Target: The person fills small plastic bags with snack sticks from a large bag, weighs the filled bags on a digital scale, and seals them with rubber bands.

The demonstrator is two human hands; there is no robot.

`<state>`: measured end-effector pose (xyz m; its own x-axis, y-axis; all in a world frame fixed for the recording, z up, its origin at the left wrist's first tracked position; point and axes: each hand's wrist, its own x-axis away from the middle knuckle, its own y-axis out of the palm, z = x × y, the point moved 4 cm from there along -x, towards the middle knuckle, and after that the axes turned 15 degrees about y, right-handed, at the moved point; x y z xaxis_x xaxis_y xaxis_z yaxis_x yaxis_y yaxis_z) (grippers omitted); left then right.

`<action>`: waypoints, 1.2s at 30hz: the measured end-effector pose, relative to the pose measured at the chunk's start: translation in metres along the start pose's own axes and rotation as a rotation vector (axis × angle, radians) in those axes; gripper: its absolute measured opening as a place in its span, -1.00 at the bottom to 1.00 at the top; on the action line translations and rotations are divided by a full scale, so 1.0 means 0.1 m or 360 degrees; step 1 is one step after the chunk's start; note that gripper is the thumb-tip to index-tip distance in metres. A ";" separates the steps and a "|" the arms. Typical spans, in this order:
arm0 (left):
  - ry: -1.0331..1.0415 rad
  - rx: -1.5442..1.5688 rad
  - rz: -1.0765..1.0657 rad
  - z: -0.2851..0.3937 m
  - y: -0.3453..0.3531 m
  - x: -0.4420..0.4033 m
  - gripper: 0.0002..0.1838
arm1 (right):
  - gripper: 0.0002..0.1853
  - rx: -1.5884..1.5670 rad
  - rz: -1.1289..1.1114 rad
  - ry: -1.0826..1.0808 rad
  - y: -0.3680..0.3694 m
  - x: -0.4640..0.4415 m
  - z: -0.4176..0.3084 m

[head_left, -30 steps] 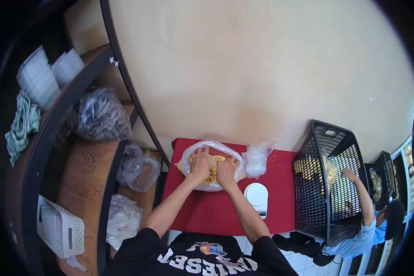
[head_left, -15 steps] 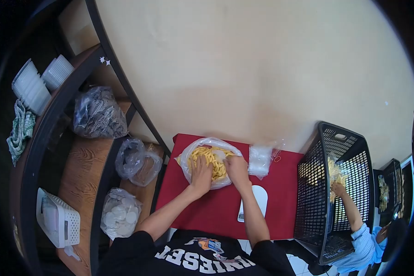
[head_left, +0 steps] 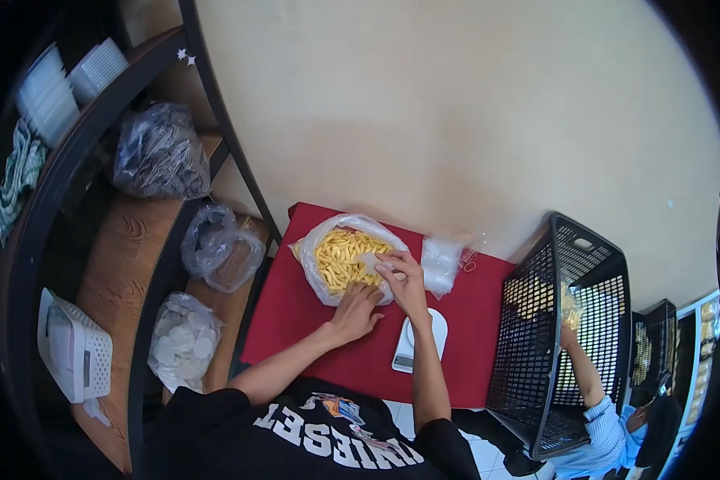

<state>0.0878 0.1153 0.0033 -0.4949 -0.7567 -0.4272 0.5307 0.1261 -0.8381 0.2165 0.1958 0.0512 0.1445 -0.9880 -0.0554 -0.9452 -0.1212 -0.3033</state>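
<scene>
A clear plastic bag full of yellow stick-shaped snacks stands open on the red cloth. My left hand rests at the bag's near edge, fingers spread and holding nothing. Above the right part of the snacks, my right hand pinches a small whitish translucent piece. A white scale lies partly under my right forearm. Just right of the bag is a stack of clear plastic bags.
A large black crate stands at the right, where another person's hand reaches to a bag of snacks. Shelves at the left hold filled bags, a white basket and stacked trays. Rubber bands lie near the wall.
My left hand has drawn back from the snacks to the bag's near edge. My right hand has turned, and the whitish piece now shows in its fingers. The other person's hand has moved lower.
</scene>
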 end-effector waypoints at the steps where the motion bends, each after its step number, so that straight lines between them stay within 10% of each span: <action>1: -0.0046 0.0293 0.0002 -0.02 0.01 0.02 -0.63 | -0.79 0.0018 -0.0065 -0.0040 0.03 -0.01 -0.03; 8: -0.0453 0.0419 -0.0098 -0.18 -0.45 0.13 -0.50 | -0.71 -0.1627 -0.0077 0.0302 -0.31 -0.05 0.12; 13: -0.0393 0.0228 -0.0227 -0.29 -0.60 0.32 -0.45 | -0.73 -0.1197 0.0818 0.0224 -1.16 -0.03 0.91; 15: -0.0226 0.0614 0.0097 -0.21 -0.75 0.33 -0.52 | -0.68 -0.0438 0.1021 0.0842 -1.34 0.00 1.38; 23: -0.0147 0.0877 0.0220 0.07 -0.94 0.82 -0.65 | -0.29 0.1050 0.0652 0.1490 -1.14 -0.18 1.54; 36: -0.0832 0.1319 0.0087 -0.54 -0.98 1.85 -0.77 | -0.71 -0.0021 0.0557 0.1612 -1.38 -0.67 2.07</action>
<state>-0.0933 -0.0025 -0.0122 -0.1943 -0.9771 -0.0868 0.9576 -0.1698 -0.2328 0.3981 0.2986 -0.0997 -0.4397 -0.5868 0.6799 -0.8909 0.1892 -0.4129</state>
